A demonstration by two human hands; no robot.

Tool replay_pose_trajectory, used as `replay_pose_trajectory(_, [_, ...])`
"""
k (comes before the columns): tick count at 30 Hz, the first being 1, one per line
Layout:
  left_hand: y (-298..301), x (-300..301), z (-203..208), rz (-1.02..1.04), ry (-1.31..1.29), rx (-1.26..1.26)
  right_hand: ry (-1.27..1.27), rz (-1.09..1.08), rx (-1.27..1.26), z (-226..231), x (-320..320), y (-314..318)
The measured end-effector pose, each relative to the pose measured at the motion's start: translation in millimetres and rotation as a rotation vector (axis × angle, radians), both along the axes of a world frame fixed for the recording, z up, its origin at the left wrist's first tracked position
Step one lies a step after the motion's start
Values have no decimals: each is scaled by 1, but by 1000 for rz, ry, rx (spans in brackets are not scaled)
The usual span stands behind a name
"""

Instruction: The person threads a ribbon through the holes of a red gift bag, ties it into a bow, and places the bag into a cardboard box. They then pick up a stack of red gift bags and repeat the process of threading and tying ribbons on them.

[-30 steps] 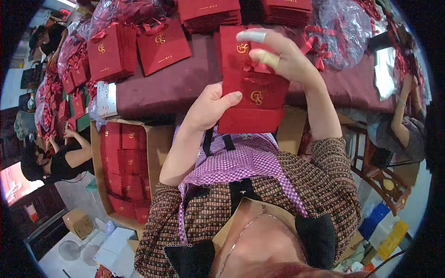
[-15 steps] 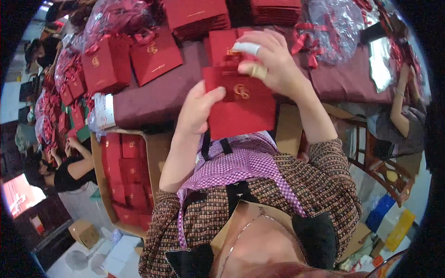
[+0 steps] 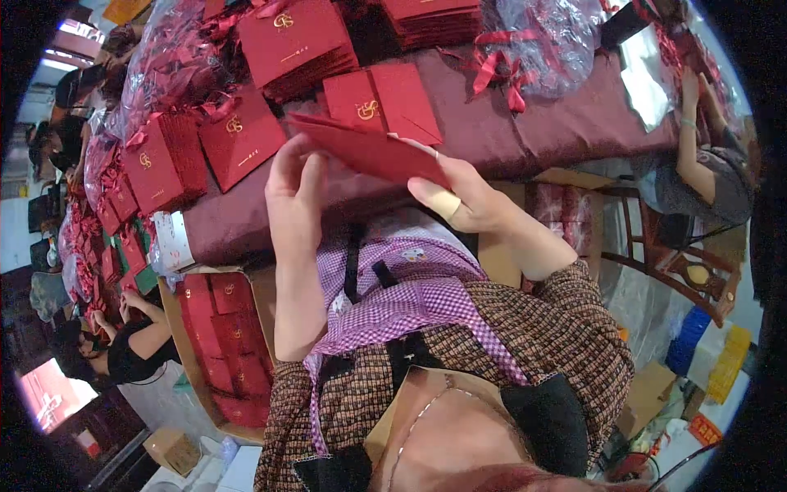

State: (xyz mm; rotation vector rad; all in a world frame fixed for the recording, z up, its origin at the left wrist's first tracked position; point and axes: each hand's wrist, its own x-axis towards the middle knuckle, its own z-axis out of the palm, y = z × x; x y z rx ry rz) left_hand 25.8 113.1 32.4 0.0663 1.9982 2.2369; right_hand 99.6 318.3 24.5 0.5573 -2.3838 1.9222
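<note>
A flat red paper gift bag (image 3: 369, 150) is held tilted above the table's front edge, seen nearly edge-on. My left hand (image 3: 297, 184) has its fingers curled at the bag's left end, the thumb beneath it. My right hand (image 3: 463, 197) grips the other end, with pale tape wrapped round its thumb and the fingers partly behind the bag. Just beyond lie red gift bags (image 3: 410, 102) with a gold emblem, flat on the dark red tablecloth (image 3: 533, 135). What the underside of the held bag looks like is hidden.
Stacked red bags (image 3: 299, 49) stand at the back, another stack (image 3: 160, 168) at left. Clear plastic with red ribbons (image 3: 545, 61) lies back right. An open carton (image 3: 266, 328) of red bags sits at lower left. A wooden chair (image 3: 664, 254) and co-workers are at both sides.
The held bag has turned from facing me to nearly edge-on. My right hand has come down from above it to its right end; my left hand has moved left. The view has shifted.
</note>
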Motion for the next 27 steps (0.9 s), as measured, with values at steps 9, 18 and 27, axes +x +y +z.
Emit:
replay_pose_trajectory(9, [-14,-31,-38,-23,39,154,184,-384,203,-29,-23,39])
replay_pose_trajectory(18, [-19,-43,-53,41,0,88,546,-605,1129,-58,-47,139])
replay_pose_trajectory(27, [-9,-35,-43,25,-49,35,476,-682,632,-42,-62,100])
